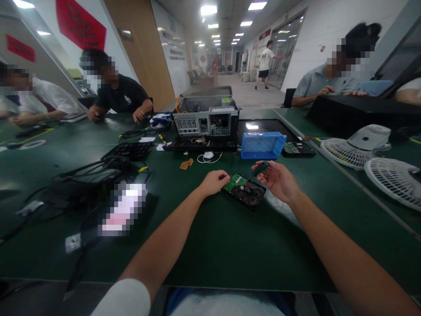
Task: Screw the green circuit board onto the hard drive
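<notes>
A hard drive [248, 194] lies on the green table in front of me, with its green circuit board and dark metal underside facing up. My left hand [215, 181] is closed at the drive's left corner, thumb and fingers pinched against it. Just right of the drive, my right hand [275, 179] is raised with its fingers round the dark green handle of what looks like a screwdriver [261, 168]. No shaft can be made out, and the handle is apart from the drive.
An opened computer case [205, 123] stands beyond the drive, beside a blue plastic bin [263, 145] and another hard drive [298, 149]. White fan grilles [357, 145] lie right. Cables, a black strap bundle [88, 180] and a lit phone [124, 210] are left. Other people sit around.
</notes>
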The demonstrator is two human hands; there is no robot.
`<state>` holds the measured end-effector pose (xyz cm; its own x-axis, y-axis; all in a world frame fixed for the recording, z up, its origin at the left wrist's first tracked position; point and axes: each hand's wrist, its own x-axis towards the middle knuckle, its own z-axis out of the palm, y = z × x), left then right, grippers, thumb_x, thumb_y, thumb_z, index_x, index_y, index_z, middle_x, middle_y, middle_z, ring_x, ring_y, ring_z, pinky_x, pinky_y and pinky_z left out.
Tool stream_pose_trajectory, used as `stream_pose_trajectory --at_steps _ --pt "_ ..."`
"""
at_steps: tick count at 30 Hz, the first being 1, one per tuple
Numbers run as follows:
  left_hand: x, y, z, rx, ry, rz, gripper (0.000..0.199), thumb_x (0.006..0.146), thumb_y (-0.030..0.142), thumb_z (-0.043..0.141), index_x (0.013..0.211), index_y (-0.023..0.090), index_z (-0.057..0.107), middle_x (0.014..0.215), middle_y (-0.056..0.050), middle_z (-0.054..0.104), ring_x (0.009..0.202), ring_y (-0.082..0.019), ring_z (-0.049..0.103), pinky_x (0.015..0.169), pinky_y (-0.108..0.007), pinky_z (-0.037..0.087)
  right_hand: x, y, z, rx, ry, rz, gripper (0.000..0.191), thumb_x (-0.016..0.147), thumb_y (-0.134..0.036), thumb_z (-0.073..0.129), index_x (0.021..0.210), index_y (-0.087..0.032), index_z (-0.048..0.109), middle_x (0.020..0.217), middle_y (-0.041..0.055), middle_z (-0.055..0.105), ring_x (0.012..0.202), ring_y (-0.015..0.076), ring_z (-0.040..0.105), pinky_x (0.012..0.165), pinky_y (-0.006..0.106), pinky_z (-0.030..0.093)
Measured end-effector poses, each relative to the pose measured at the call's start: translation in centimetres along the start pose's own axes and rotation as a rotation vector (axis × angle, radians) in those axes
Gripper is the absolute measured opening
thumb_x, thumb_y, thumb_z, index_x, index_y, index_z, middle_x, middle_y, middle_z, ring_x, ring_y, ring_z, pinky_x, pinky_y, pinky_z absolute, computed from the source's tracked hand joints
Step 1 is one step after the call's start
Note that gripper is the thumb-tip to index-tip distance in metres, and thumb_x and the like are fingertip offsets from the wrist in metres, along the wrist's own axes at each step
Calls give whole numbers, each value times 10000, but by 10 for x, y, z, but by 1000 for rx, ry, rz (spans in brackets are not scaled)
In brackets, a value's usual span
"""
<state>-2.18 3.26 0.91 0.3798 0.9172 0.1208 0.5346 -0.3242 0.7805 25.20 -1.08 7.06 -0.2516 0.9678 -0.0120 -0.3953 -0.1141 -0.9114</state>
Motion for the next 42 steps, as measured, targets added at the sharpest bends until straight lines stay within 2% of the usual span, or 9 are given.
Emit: stream_pose_trajectory --at_steps 7,24,28,34,39,42 --pt "0 -1 0 -24 -22 -24 285 947 408 582 1004 173 732 875 -29 722 584 -119 604 547 -235 462 -1 -2 3 10 -4 9 323 925 -484 593 1050 -223 735 1100 87 731 730 167 628 616 295 536" --pt "0 -2 0 2 6 13 282 945 406 582 984 175 740 894 -38 729 648 -138 628 614 -253 482 1 -1 -1 13 41 -9 260 911 -406 637 1055 -210 728 1095 88 736 746 159 633 620 272 551" --pt "1 -3 0 1 11 32 273 944 399 585 962 170 733 878 -37 726 651 -137 628 617 -250 478 1 -1 0 -5 34 -20 262 918 -421 620 1038 -205 707 1123 96 736 722 150 621 583 262 513" --pt "2 -5 2 0 8 14 263 942 387 588 983 176 741 890 -31 729 662 -138 630 606 -245 477 -1 1 6 -164 -2 -96 226 914 -429 632 987 -220 674 1057 81 741 592 125 535 475 256 375" --pt "1 -2 2 12 9 8 266 946 382 585 980 171 744 892 -32 733 665 -134 631 610 -236 475 -5 2 10 -352 -40 -140 311 918 -420 627 1149 -231 714 1058 69 715 604 120 540 517 277 388" --pt "0 1 0 13 4 5 268 946 380 586 991 168 745 888 -36 733 658 -134 629 613 -239 474 -9 2 13 -510 -66 -160 320 927 -411 631 1166 -229 742 921 45 701 630 125 545 565 285 409"
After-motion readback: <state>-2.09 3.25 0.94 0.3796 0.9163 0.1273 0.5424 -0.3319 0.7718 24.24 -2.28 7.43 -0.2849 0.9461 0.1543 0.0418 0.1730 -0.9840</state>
